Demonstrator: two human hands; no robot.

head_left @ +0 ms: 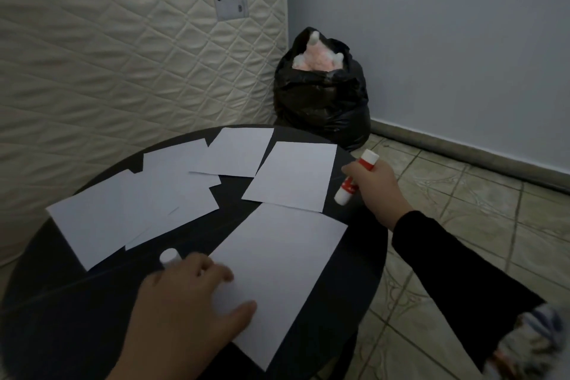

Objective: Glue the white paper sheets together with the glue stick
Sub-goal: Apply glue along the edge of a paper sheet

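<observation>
Gripping the glue stick (354,177) around its red-and-white middle, the right hand (371,183) has its fingers (350,170) curled on the tube, holding it tilted over the bench's (361,244) right edge. The left hand (188,296) lies with fingers spread and relaxed, tips pressing the near white paper sheet (277,268) flat. A white cap (168,255) stands just beside that hand. More white sheets (148,194) lie overlapping across the dark round bench. Beyond stand a quilted mattress (123,40) and a black bag (320,95) on the tiled floor (462,210).
</observation>
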